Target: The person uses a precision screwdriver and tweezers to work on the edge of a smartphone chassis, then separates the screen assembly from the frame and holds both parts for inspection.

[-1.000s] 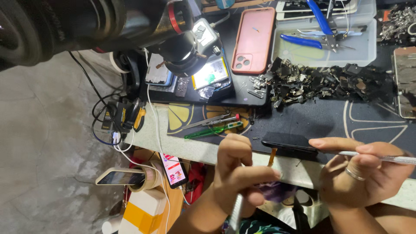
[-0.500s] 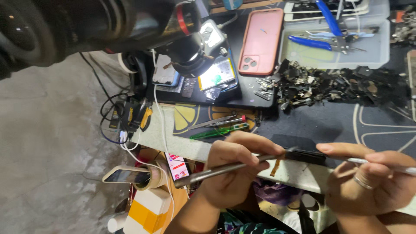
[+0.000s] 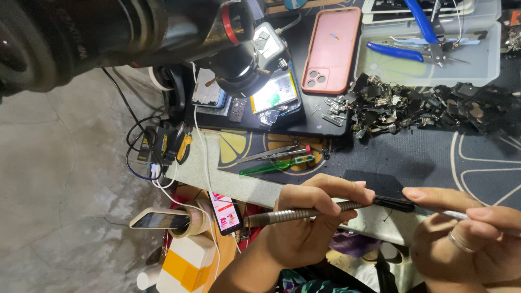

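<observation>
My left hand (image 3: 312, 225) is closed around a silver knurled metal tool handle (image 3: 282, 216) that lies level, its tip pointing right. The tip meets a flat black piece (image 3: 393, 203) at the table's near edge; I cannot tell what that piece is. My right hand (image 3: 467, 244), with a ring on one finger, pinches a thin white rod-shaped tool (image 3: 458, 215) just right of the black piece. The fingertips of the two hands are a short gap apart.
A black microscope (image 3: 233, 59) stands over an opened phone (image 3: 274, 97). A pink-cased phone (image 3: 331, 49), a heap of small dark parts (image 3: 423, 106), a clear tray (image 3: 488, 73) with blue pliers (image 3: 399, 51), and tweezers with a green tool (image 3: 274, 163) lie on the mat. Cables (image 3: 157, 152) hang at left.
My left hand has swung the silver tool from pointing down to lying level, its tip now at the black piece. My right hand has stayed beside it.
</observation>
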